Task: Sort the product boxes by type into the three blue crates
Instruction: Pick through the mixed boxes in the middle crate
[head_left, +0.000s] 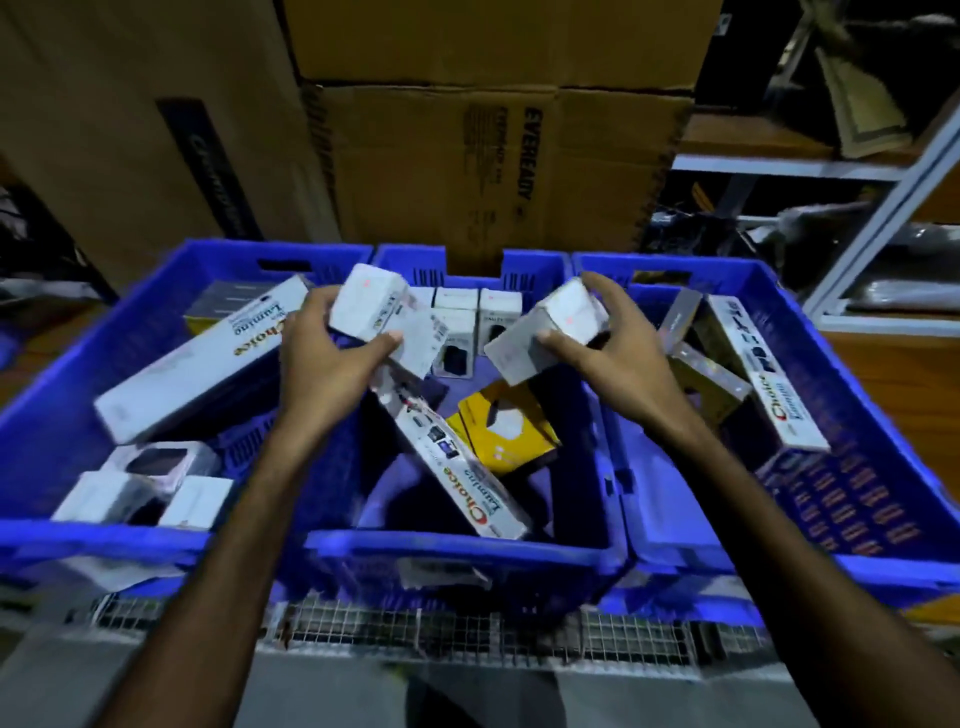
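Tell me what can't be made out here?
Head view only:
- Small print on the white box in the left hand: blurred.
- Box in the right hand: label too blurred to read.
- Middle crate floor: dark, partly behind the arms.

I see open floor in middle crate (462, 545) near its front wall; long Choice box (457, 457) and yellow box (506, 428) block beyond.

Left hand (317, 358), right hand (608, 353) gripping
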